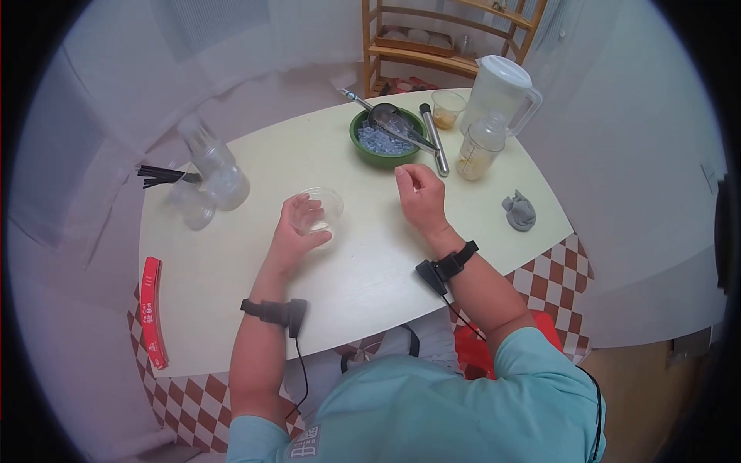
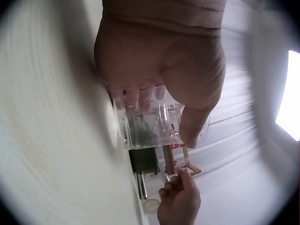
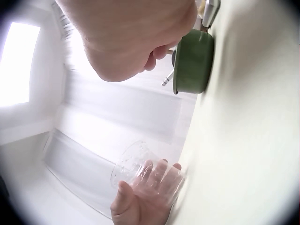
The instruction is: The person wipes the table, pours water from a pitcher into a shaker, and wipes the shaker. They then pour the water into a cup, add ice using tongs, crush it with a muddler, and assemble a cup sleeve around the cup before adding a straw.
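Observation:
A clear plastic cup (image 1: 329, 207) stands upright at the middle of the table, its base right at the tabletop. My left hand (image 1: 296, 224) grips it from the left side, with the fingers behind it and the thumb in front; the fingers show through the clear wall in the right wrist view. My right hand (image 1: 421, 197) is raised over the table, fingers curled inward, with nothing visible in them. Just beyond it is a green bowl (image 1: 376, 160) of ice-like clear cubes (image 1: 378, 142). A dark strainer or scoop (image 1: 384, 116) and a long metal tool lie across the bowl.
A metal muddler (image 1: 434, 140) lies beside the bowl. Behind right stand a small cup (image 1: 448, 108), a measuring shaker (image 1: 480, 150) and a lidded pitcher (image 1: 494, 89). A grey cloth (image 1: 520, 211) lies right; stacked clear cups (image 1: 208, 150), black straws (image 1: 162, 176) and a red strip (image 1: 151, 312) left.

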Demonstrator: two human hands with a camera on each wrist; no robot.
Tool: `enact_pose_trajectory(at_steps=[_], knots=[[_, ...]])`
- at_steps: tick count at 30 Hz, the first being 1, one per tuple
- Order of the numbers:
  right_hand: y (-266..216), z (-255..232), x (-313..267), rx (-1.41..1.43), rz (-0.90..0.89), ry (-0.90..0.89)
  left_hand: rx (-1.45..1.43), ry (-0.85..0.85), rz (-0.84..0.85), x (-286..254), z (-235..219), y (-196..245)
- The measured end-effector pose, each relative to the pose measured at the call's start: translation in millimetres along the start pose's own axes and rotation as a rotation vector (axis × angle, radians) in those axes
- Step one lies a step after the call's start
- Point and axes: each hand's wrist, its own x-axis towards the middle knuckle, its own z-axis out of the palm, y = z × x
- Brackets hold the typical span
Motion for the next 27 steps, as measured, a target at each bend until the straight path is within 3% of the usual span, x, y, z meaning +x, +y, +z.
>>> enact_pose_trajectory(at_steps=[1, 3, 7, 10, 12, 13, 15, 16, 18, 21, 25, 27], knots=[[2.6, -2.5, 2.7, -0.01, -0.003, 0.001, -0.01, -0.004, 0.003, 0.4, -0.7, 2.0], [10.2, -5.1, 11.5, -0.371, -0.365, 0.155, -0.05, -0.019, -0.054, -1.6, -3.3, 6.4], [-0.1, -6.3, 27.5, -0.571, -0.37, 0.25, -0.074, -0.044, -0.055, -2.4, -4.0, 7.8], [9.2, -7.4, 52.5, -0.681, -0.338, 0.217, -0.064, -0.048, -0.057, -1.9, -5.2, 6.1], [8.4, -5.8, 66.4, -0.823, -0.144, 0.037, -0.071, -0.034, -0.082, -2.0, -5.4, 7.8], [5.7, -4.8, 73.0, -0.825, -0.145, 0.035, -0.074, -0.033, -0.082, -2.3, -5.7, 8.2], [-0.3, -2.7, 86.6, -0.911, 0.045, -0.178, -0.069, -0.036, -0.08, -2.4, -5.8, 8.9], [2.1, -2.1, 92.7, -0.911, 0.042, -0.179, -0.07, -0.034, -0.078, -2.2, -6.0, 8.6], [7.0, -4.8, 102.3, -0.779, 0.199, -0.349, -0.065, -0.045, -0.069, -1.5, -6.8, 8.0], [7.5, -11.8, 108.3, -0.785, 0.186, -0.467, -0.065, -0.047, -0.069, -1.4, -6.7, 8.7], [-6.7, -29.1, 104.2, -0.655, 0.246, -0.37, -0.08, -0.047, -0.075, -0.8, -7.1, 8.3], [-19.3, -36.7, 97.2, -0.602, 0.104, -0.375, -0.069, -0.047, -0.071, -0.6, -7.1, 8.1]])
